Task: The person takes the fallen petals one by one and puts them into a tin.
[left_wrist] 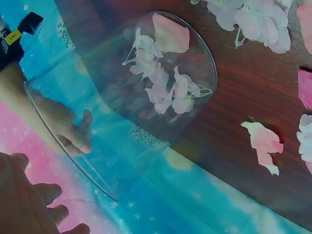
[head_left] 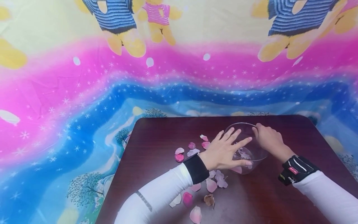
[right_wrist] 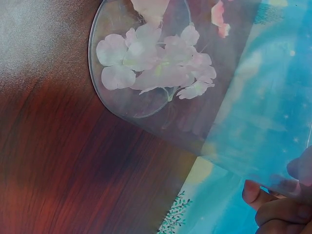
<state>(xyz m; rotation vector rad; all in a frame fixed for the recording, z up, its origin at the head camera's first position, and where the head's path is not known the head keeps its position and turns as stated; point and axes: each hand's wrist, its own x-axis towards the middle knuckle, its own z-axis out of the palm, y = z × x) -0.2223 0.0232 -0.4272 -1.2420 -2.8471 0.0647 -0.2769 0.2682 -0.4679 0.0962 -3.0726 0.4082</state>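
Note:
A clear glass bowl [head_left: 258, 154] stands on the dark wooden table. Inside it lie pale lilac-white flowers [right_wrist: 161, 63] and a pink petal [left_wrist: 171, 34], seen through the glass. My right hand [head_left: 269, 138] pinches the bowl's far right rim, with the thumb on one side of the wall and curled fingers on the other. My left hand [head_left: 223, 149] is spread wide, palm down, over the near left side of the bowl's mouth, and holds nothing. In the left wrist view, its fingertips [left_wrist: 56, 212] show just outside the rim.
Loose petals lie left of and in front of the bowl, among them a deep pink petal [head_left: 187, 199], a pale pink one [head_left: 195, 215], a brown curled one [head_left: 209, 200] and lilac flowers [head_left: 221, 179]. A printed cloth [head_left: 179, 71] hangs behind the table [head_left: 302, 140].

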